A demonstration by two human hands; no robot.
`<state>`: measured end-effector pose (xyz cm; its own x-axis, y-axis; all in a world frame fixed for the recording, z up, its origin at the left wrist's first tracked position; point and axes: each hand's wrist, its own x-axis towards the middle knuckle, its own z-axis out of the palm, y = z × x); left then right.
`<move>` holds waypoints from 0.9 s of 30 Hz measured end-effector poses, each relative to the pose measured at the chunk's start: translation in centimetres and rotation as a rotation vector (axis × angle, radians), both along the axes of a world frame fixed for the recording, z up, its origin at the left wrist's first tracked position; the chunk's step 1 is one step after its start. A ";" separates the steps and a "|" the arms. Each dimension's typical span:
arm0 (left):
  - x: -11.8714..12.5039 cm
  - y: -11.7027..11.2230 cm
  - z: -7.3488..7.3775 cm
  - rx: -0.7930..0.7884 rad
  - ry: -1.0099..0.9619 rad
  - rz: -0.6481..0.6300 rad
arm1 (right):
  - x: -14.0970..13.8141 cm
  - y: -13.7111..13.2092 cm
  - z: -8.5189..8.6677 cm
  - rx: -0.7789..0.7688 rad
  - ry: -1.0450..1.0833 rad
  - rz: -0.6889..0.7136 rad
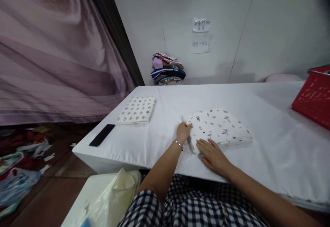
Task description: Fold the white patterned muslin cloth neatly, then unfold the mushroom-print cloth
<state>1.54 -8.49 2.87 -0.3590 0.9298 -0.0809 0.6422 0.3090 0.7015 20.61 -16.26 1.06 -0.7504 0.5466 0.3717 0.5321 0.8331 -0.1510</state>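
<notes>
A folded white cloth (219, 125) printed with palm trees and small figures lies on the white-covered table in front of me. At its left edge, my left hand (183, 132) is closed on the fabric, thumb on top and the other fingers partly hidden. My right hand (213, 156) rests flat with fingers stretched out over the near edge of the same cloth. Farther left lies a second folded white cloth (137, 110) with a grey mushroom-like print, apart from both hands.
A black phone (102, 135) lies near the left edge of the table (165, 99). At the right stands a red plastic basket (313, 96). Folded fabrics (168, 70) are piled against the wall. Below the table at left, a white stool-like surface (87, 192) holds a plastic bag (113, 199).
</notes>
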 end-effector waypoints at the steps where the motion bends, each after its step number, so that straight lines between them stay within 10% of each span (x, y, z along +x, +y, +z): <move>1: 0.0 0.0 -0.2 -0.002 0.008 0.002 | -0.2 -0.2 -0.1 0.005 0.005 0.004; 27: -1.7 4.3 0.4 -0.062 0.141 0.090 | -1.3 -1.2 -0.5 -0.036 0.061 0.044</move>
